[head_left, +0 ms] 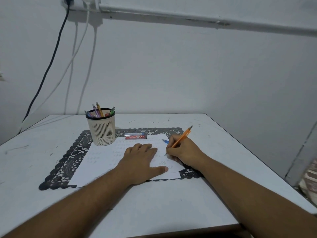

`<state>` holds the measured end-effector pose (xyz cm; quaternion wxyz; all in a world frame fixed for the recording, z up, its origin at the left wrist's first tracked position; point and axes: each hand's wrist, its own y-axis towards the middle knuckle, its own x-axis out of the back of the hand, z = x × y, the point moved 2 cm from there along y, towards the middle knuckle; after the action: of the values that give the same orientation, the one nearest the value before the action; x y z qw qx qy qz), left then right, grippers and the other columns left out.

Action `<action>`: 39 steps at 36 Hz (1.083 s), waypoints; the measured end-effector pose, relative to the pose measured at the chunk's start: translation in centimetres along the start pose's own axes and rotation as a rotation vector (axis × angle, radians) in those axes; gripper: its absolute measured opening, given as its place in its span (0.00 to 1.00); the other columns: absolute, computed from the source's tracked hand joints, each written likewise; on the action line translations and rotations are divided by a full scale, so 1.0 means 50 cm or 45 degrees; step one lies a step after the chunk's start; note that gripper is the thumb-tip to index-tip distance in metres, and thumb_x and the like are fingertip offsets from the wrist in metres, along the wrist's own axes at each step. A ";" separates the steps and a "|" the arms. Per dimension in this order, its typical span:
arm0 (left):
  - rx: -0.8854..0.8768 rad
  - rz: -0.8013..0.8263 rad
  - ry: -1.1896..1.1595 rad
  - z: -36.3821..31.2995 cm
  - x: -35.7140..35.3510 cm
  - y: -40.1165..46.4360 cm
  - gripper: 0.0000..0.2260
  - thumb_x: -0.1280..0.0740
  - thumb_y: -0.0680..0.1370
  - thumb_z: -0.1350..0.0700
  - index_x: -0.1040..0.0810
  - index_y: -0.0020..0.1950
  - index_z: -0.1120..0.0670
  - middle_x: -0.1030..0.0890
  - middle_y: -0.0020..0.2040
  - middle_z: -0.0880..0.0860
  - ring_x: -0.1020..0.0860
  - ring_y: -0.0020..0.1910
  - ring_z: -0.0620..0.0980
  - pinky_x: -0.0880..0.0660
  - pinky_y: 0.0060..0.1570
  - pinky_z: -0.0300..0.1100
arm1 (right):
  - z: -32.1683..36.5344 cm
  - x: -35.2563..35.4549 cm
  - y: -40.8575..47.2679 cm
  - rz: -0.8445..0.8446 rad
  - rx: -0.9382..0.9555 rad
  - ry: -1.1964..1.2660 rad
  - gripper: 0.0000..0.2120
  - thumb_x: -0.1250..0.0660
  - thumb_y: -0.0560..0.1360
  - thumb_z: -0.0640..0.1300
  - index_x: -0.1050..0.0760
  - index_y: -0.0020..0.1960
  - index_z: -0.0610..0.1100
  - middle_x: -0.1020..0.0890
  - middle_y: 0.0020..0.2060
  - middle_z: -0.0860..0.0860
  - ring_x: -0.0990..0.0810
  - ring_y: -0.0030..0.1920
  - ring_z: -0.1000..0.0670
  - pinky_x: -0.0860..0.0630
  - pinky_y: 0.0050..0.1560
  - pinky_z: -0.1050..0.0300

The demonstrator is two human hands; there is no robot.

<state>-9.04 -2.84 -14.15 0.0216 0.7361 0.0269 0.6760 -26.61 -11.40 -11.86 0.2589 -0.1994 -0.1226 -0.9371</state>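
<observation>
Right grip curled tight round an orange pencil, tip on the white paper, left grip flat and wide open, pressing the paper, paper on a black mat on the tabletop

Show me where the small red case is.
In the head view, the small red case lies on the black lace mat, just right of the cream pen cup and beyond the left hand.
</observation>
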 end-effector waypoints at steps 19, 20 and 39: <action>-0.002 -0.001 0.002 0.000 -0.001 0.000 0.40 0.49 0.75 0.23 0.43 0.82 0.43 0.45 0.83 0.47 0.48 0.81 0.52 0.48 0.77 0.56 | 0.000 0.013 -0.008 -0.019 -0.019 0.052 0.06 0.32 0.76 0.33 0.24 0.41 0.40 0.20 0.32 0.37 0.21 0.30 0.49 0.26 0.31 0.57; -0.001 -0.001 0.000 0.000 -0.001 0.000 0.40 0.49 0.75 0.23 0.43 0.82 0.44 0.45 0.83 0.47 0.48 0.81 0.52 0.48 0.77 0.56 | 0.000 0.015 -0.008 -0.036 -0.012 0.062 0.06 0.32 0.76 0.33 0.25 0.42 0.40 0.20 0.33 0.36 0.21 0.30 0.48 0.25 0.32 0.56; 0.005 0.011 0.010 -0.001 0.003 -0.004 0.40 0.49 0.76 0.24 0.44 0.82 0.44 0.45 0.83 0.47 0.48 0.81 0.52 0.48 0.77 0.55 | -0.001 0.013 -0.008 -0.047 -0.019 -0.002 0.04 0.32 0.75 0.33 0.24 0.43 0.38 0.18 0.30 0.43 0.22 0.29 0.48 0.25 0.31 0.57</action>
<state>-9.07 -2.63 -14.02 0.0172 0.7335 0.0253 0.6790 -27.37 -11.36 -11.66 0.2400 -0.1999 -0.1196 -0.9424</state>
